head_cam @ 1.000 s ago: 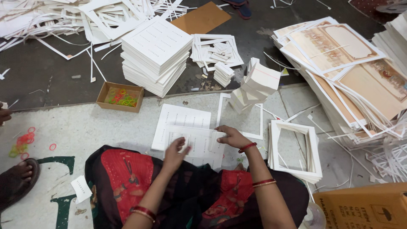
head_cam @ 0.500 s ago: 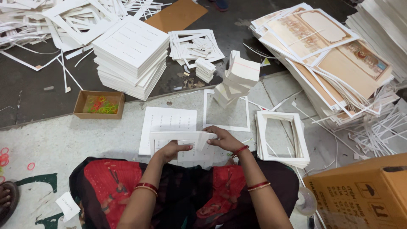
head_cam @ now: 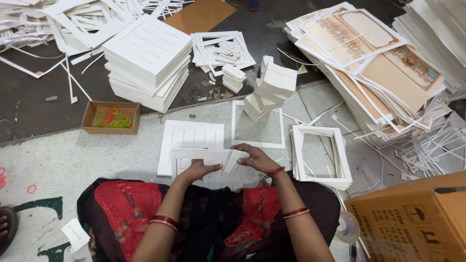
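Note:
My left hand (head_cam: 198,170) and my right hand (head_cam: 256,157) both grip a white punched card sheet (head_cam: 206,156) that is lifted off the floor in front of my lap. The right hand pinches a small white cut-out piece at the sheet's right end. Under it a flat white printed sheet (head_cam: 189,136) lies on the floor. A single white frame (head_cam: 257,144) lies just beyond my right hand, and a pile of white frames (head_cam: 320,167) sits to its right.
A tall stack of white sheets (head_cam: 148,56) stands at the back left, near a small cardboard box of coloured rubber bands (head_cam: 110,117). Stacked small white cards (head_cam: 274,82), large printed boards (head_cam: 378,63), a brown carton (head_cam: 417,218), paper scraps (head_cam: 43,24) and someone's foot (head_cam: 6,233) surround me.
My hands have lifted the white sheet off the floor and closed on it. The right hand has moved to its right end and now pinches a small piece. The camera view has shifted.

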A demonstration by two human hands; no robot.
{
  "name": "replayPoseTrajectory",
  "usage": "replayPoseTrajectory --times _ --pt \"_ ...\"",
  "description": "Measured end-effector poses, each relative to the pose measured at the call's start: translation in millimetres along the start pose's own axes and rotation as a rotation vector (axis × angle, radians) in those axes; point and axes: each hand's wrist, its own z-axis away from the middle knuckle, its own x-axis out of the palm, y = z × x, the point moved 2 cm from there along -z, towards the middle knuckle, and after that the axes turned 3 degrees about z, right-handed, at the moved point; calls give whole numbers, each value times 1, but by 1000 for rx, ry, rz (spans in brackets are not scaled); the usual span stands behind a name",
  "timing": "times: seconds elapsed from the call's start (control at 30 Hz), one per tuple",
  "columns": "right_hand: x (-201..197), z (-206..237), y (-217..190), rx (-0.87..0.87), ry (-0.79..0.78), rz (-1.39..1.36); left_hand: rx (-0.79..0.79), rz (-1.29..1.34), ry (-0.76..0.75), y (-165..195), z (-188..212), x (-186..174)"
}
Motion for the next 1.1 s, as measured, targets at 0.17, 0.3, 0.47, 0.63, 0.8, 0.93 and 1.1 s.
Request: replayPoseTrajectory --times 0.17,0.3,0.47,0.63,0.8,0.93,1.1 --pt "3 -1 6 -35 15 21 102 -81 176 3 8 -2" --pt "4 -1 6 -57 31 10 39 167 180 10 16 4" --pt "2 4 0 -1 3 -74 76 383 27 5 17 5" --pt "0 5 -9 83 13 -143 -73 521 -208 -10 2 5" --pt "-3 12 -4 97 70 -130 -132 615 -220 -7 0 7" --pt "-9 14 13 118 172 99 -150 580 -231 -4 6 7" --pt "-17 8 26 132 111 -57 -148 575 -330 -4 10 10"
